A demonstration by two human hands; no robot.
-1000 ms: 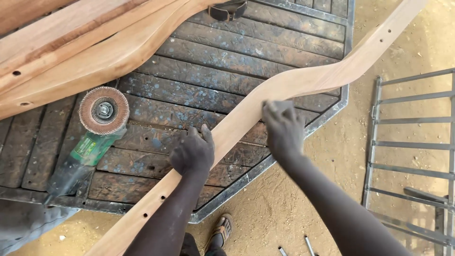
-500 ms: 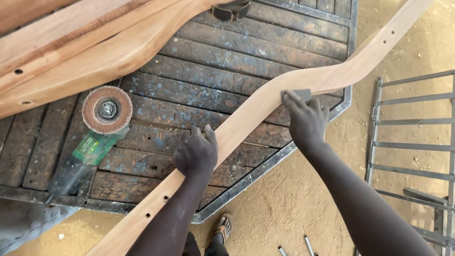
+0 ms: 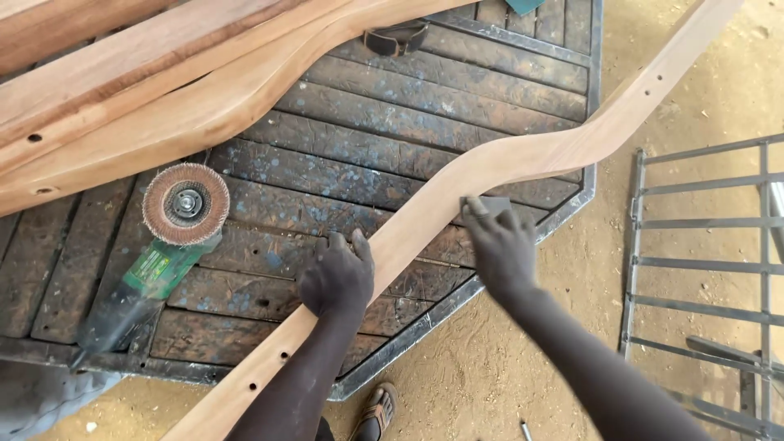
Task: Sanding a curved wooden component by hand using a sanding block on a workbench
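A long curved wooden piece [image 3: 539,155] with small drilled holes lies diagonally across a dark slatted worktable [image 3: 425,106]. My left hand [image 3: 335,279] grips its lower left edge, fingers curled against the wood, and holds it down. My right hand [image 3: 500,247] presses a small grey sheet of sandpaper [image 3: 492,204] flat on the lower side of the wood's bend.
A green angle grinder [image 3: 151,269] with a flap disc [image 3: 186,204] lies on the table at left. More shaped wooden pieces [image 3: 163,90] lie at the top left. A metal grid frame [image 3: 702,245] lies on the sandy ground at right. A sandalled foot [image 3: 376,408] shows below.
My right hand slid with the sandpaper up the wood toward the right, then came back down to the bend. My left hand has stayed in place.
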